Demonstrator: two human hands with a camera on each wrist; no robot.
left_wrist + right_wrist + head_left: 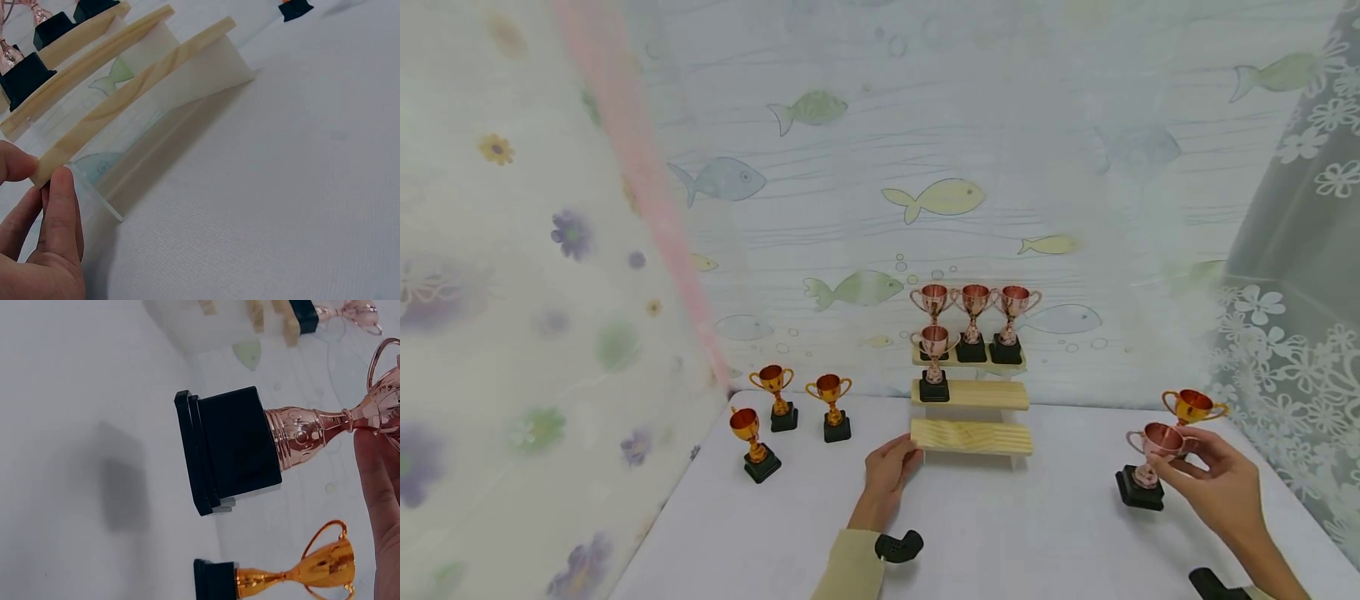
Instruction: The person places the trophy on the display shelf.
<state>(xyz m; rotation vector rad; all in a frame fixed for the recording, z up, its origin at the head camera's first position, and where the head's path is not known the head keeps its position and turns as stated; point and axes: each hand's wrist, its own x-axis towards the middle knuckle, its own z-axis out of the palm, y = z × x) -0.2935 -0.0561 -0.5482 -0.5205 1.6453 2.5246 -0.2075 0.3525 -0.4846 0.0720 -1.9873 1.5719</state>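
My left hand (889,475) pinches the left end of the lowest wooden step (972,437) of a three-tier display stand. In the left wrist view the thumb lies on top of that step (125,94) and the fingers beneath it. Out to the right, my right hand (1219,483) grips a rose-gold trophy (1162,438) by its cup, the black base (234,447) hanging above the tabletop with its shadow below. Three rose-gold trophies (975,300) stand on the top step, and another (935,343) is at the left end of the middle step (988,395).
Three gold trophies (830,390) stand on the white table (955,525) left of the stand. One more gold trophy (1195,406) is behind my right hand. A fish-patterned curtain (850,225) hangs behind the table, with a lace curtain (1292,400) at the right.
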